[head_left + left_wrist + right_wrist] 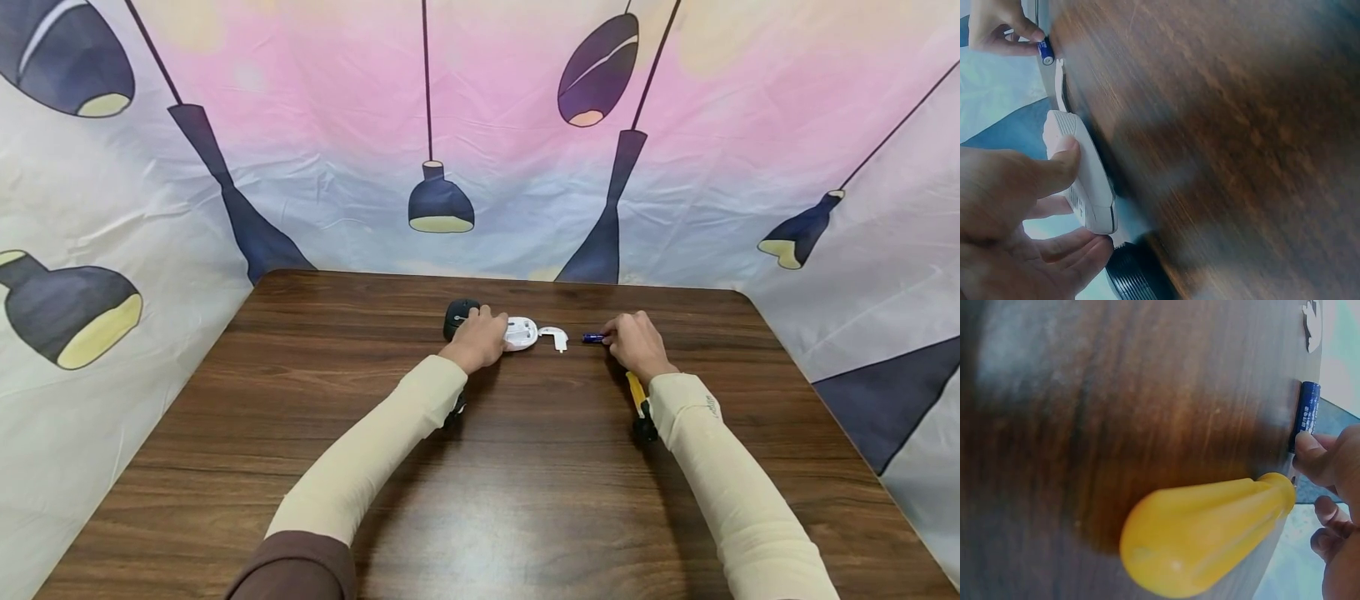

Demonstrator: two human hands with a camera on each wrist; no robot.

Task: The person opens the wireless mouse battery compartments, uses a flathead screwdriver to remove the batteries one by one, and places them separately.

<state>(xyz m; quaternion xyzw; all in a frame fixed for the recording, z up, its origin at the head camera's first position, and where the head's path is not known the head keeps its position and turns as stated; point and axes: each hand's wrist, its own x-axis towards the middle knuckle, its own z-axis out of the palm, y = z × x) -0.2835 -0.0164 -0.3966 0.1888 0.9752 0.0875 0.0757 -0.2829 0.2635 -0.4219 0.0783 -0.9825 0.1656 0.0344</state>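
My left hand grips a white computer mouse, thumb on one side and fingers on the other. The mouse lies underside up, its battery compartment uncovered. Just right of it lies the white battery cover. A blue battery is pinched between thumb and fingers of my right hand, low over the table; its printed side shows in the right wrist view. Under the right wrist lies a screwdriver with a yellow handle, its tip hidden by the hand.
A black mouse-shaped object sits beside the left fingers, with ribbing on its side in the left wrist view. The brown wooden table reaches back to a printed cloth hung behind and at the sides.
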